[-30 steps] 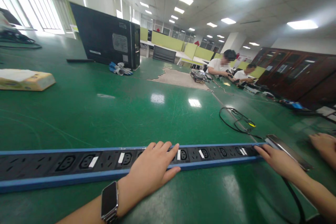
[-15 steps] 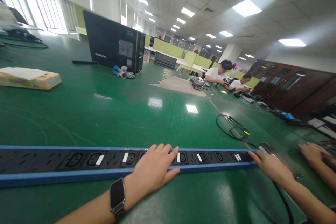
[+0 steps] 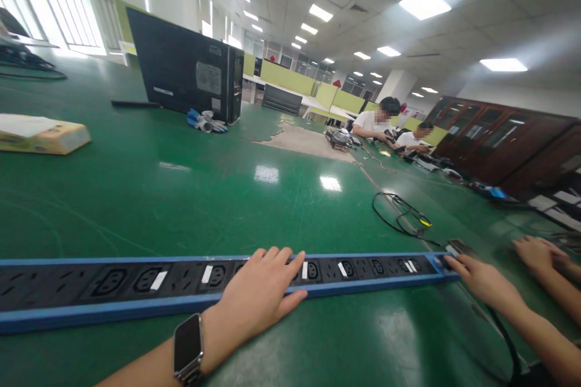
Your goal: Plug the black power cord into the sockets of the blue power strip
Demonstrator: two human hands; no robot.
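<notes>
A long power strip [image 3: 181, 305], with a blue casing and black sockets, stretches along the front of the green table. White labels mark several of its sockets. My left hand [image 3: 265, 284] lies palm down across the strip's middle, fingers stretched out, hiding a few sockets; a watch [image 3: 187, 347] is on that wrist. At the strip's right end, my right hand [image 3: 483, 281] has its fingers curled round the end piece, thumb and fingertips touching it. What lies under those fingers is partly hidden. A thick black cable [image 3: 511, 344] runs below the right wrist.
A co-worker's hands [image 3: 538, 257] are at the right edge. Beyond the strip lie a coiled black cord [image 3: 394, 227], work gloves [image 3: 206, 121], a computer tower [image 3: 181, 66] and a tissue pack [image 3: 59, 139]. Two people [image 3: 374, 124] sit at the far end of the table.
My right hand's fingers have curled onto the strip's end, where they lay flatter before. The end piece is more exposed. My left hand stays on the strip; the view has shifted slightly.
</notes>
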